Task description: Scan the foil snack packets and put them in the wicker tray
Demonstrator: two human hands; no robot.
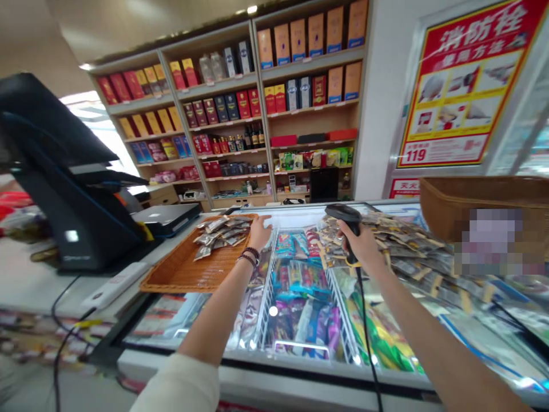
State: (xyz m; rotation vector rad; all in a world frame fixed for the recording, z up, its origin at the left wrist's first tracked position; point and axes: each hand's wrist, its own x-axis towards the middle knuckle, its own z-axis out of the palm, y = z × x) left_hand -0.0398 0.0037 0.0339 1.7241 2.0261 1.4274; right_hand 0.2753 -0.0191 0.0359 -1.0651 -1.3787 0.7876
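My right hand [362, 243] is wrapped round the handle of a black barcode scanner [343, 213], whose cord runs down over the freezer glass. Beside the scanner, a heap of small flat packets [407, 246] is spread over the glass. My left hand [260, 230], with beaded bracelets on the wrist, is at the right rim of an orange-brown wicker basket [193, 272]. Its fingers look stretched out, and I see nothing held in them. Inside the basket, toward its far end, lies a pile of similar small packets [223, 232].
Under the glass of the chest freezer [266, 375], wrapped ice creams fill wire baskets. A checkout terminal [86, 200], a flat black device [169, 217] and a white power strip [114, 285] stand left. A brown box [446, 200] sits right. Stocked shelves [227, 80] line the back.
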